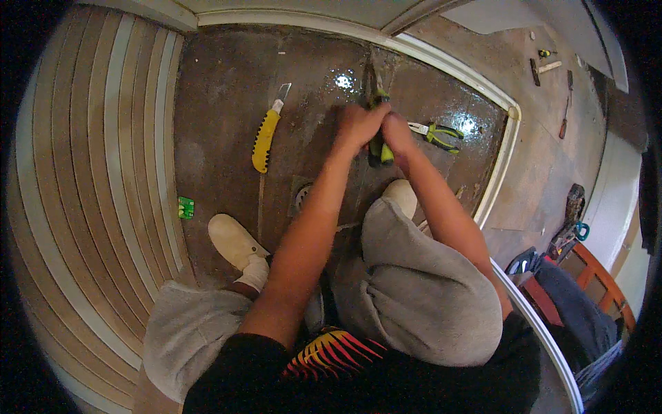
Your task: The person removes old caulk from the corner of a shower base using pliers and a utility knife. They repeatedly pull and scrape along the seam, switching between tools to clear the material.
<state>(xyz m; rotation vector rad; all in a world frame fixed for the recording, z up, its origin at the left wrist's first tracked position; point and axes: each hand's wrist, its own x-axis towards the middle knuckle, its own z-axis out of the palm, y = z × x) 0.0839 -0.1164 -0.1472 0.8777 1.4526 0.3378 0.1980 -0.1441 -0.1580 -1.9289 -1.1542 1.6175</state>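
Both of my hands meet over the brown tiled floor, closed around a hand tool with green and black handles (386, 156). Its slim, dark end points away from me toward the floor; my fingers hide its middle, so its exact kind is unclear. My left hand (360, 127) wraps it from the left, and my right hand (398, 132) presses against it from the right. Just right of my hands lie green-and-black pliers (441, 135). Off to the left is a yellow utility knife (265, 141) with its blade extended.
A round floor drain (302, 196) sits near my left forearm. A small green packet (185, 208) lies by the slatted wall (103, 152). Beyond the raised white door track (507, 159) are a hammer (535, 72), a screwdriver (564, 124) and a dark bag (572, 297). Wet patches shine on the tiles.
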